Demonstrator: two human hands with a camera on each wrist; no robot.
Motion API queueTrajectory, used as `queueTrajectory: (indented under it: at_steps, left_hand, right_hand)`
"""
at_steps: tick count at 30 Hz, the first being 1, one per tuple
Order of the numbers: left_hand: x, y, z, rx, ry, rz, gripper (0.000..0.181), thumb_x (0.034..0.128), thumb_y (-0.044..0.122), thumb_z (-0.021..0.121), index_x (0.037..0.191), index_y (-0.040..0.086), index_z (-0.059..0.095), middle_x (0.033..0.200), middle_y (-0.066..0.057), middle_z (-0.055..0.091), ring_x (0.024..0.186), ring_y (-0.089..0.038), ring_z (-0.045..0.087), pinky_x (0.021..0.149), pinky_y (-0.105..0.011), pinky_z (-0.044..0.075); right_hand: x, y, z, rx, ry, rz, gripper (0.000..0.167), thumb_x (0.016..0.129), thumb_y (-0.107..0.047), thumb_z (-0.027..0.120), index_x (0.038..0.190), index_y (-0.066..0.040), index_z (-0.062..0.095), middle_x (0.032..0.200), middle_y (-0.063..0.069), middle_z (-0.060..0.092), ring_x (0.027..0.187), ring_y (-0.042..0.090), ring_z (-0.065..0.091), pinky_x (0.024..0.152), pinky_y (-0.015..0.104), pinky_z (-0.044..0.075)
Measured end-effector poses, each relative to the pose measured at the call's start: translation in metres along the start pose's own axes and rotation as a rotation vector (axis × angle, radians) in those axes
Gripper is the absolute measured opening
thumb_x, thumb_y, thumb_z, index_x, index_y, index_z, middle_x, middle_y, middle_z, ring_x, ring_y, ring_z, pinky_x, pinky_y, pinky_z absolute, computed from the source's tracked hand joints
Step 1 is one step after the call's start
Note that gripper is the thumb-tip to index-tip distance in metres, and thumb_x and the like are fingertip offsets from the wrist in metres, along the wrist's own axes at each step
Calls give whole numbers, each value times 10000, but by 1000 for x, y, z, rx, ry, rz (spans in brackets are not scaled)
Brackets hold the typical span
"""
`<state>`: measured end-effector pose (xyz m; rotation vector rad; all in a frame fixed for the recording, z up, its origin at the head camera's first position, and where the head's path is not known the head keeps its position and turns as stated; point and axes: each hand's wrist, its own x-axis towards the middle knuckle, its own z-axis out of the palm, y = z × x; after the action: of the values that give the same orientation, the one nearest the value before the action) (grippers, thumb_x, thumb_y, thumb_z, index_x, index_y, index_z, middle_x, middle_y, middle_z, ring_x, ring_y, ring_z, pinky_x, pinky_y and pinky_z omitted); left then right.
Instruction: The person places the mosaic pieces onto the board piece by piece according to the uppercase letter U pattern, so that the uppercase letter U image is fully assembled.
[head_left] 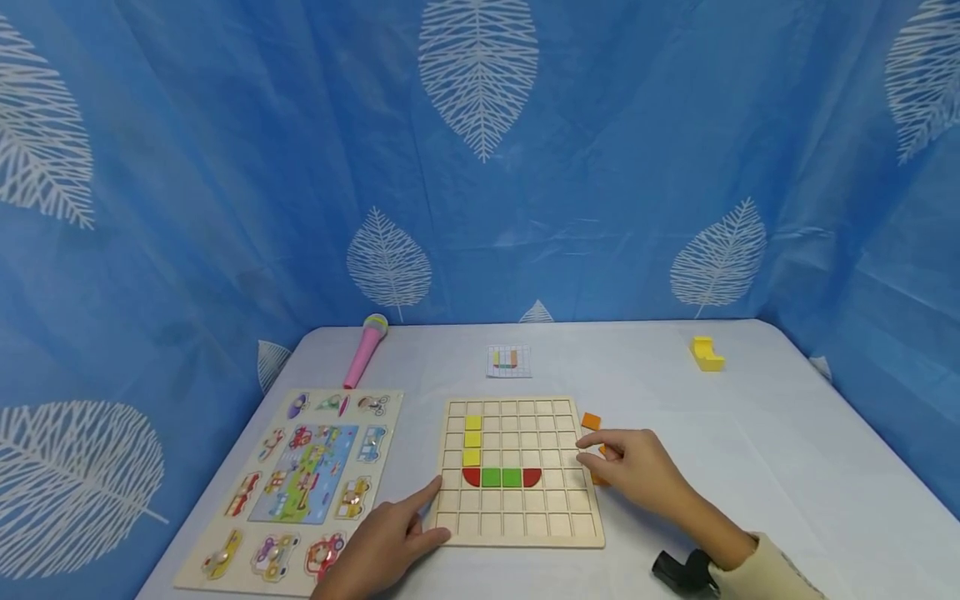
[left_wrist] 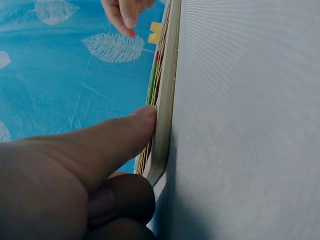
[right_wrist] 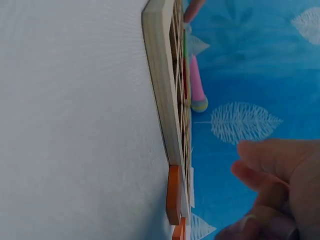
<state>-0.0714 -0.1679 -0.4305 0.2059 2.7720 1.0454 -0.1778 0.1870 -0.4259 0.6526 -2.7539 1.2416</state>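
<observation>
A wooden grid board (head_left: 525,529) lies on the table. Down its left part runs a column of yellow squares (head_left: 472,438), above a row of two green squares (head_left: 501,477) with red rounded pieces (head_left: 532,477) at either end. My left hand (head_left: 390,537) touches the board's left edge with index finger and thumb; in the left wrist view the thumb (left_wrist: 120,132) rests on the rim. Over the board's right edge hovers my right hand (head_left: 637,467), thumb and index finger apart, nothing seen between them. Orange squares (head_left: 591,421) lie beside that edge, some partly hidden by the hand.
Behind the board lies a small pattern card (head_left: 509,362). A vehicle peg puzzle (head_left: 247,575) and a pink toy microphone (head_left: 366,353) are at the left. A yellow block (head_left: 707,354) stands back right; a black object (head_left: 681,573) is by the right wrist.
</observation>
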Motion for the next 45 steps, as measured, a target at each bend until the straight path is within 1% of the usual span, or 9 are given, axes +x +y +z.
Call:
queueTrajectory:
  at_steps: [5, 11, 14, 18, 22, 30, 37, 42, 45]
  left_hand:
    - [-1, -1, 0, -6, -7, 0, 753, 920, 493, 728, 1524, 105, 501, 609, 106, 483, 495, -49, 378, 475, -259, 319]
    - [-1, 0, -1, -29, -16, -5, 758, 926, 496, 719, 1534, 109, 487, 595, 97, 493, 486, -55, 393, 466, -253, 313]
    - [-1, 0, -2, -22, -17, -7, 758, 927, 495, 718, 1534, 103, 486, 599, 99, 491, 487, -54, 390, 466, -254, 308]
    - [-2, -1, -2, -6, -14, -9, 750, 930, 489, 717, 1532, 103, 489, 596, 102, 493, 484, -51, 388, 467, -253, 312]
    - [0, 0, -2, 0, -13, 6, 738, 935, 485, 714, 1531, 110, 493, 586, 107, 492, 478, -46, 392, 464, -248, 319]
    - [-2, 0, -1, 9, 0, 6, 736, 932, 479, 720, 1527, 109, 498, 588, 113, 483, 481, -39, 389, 461, -246, 316]
    - [-2, 1, 0, 7, -1, 0, 736, 932, 475, 721, 1532, 113, 493, 593, 108, 487, 485, -43, 389, 465, -248, 318]
    - [-4, 1, -1, -10, -17, -17, 741, 932, 478, 721, 1537, 119, 486, 591, 102, 494, 484, -51, 395, 465, -252, 322]
    - [-3, 1, -2, -9, -19, -10, 746, 933, 491, 715, 1538, 123, 484, 590, 102, 492, 484, -49, 391, 465, -254, 321]
  right_hand:
    - [-7, 9, -4, -11, -59, 0, 126, 888, -259, 822, 991, -187, 811, 522, -130, 369, 478, 20, 322, 487, 220, 306]
    - [-15, 21, -16, -33, -56, 56, 129, 864, -244, 840, 985, -212, 812, 527, -114, 392, 482, 30, 340, 486, 219, 294]
    - [-18, 27, -20, -38, -81, 85, 145, 860, -234, 839, 1001, -209, 812, 532, -104, 403, 479, 36, 339, 478, 217, 293]
    - [-20, 34, -22, -45, -119, 100, 164, 871, -261, 830, 1027, -214, 806, 540, -102, 399, 476, 39, 335, 472, 213, 293]
    - [-21, 38, -24, -58, -124, 113, 190, 870, -275, 831, 1045, -208, 803, 547, -96, 401, 480, 47, 336, 474, 220, 294]
    - [-20, 38, -24, -68, -143, 109, 203, 867, -251, 832, 1059, -193, 801, 558, -95, 400, 493, 49, 335, 486, 226, 298]
    - [-20, 39, -25, -74, -147, 96, 232, 866, -282, 835, 1067, -171, 802, 559, -92, 415, 491, 48, 343, 483, 227, 299]
    - [-21, 37, -23, -78, -179, 112, 252, 854, -292, 842, 1073, -173, 799, 559, -90, 425, 482, 53, 346, 478, 227, 302]
    - [-20, 35, -23, -95, -171, 110, 249, 844, -284, 851, 1065, -183, 799, 552, -97, 415, 476, 48, 332, 475, 224, 288]
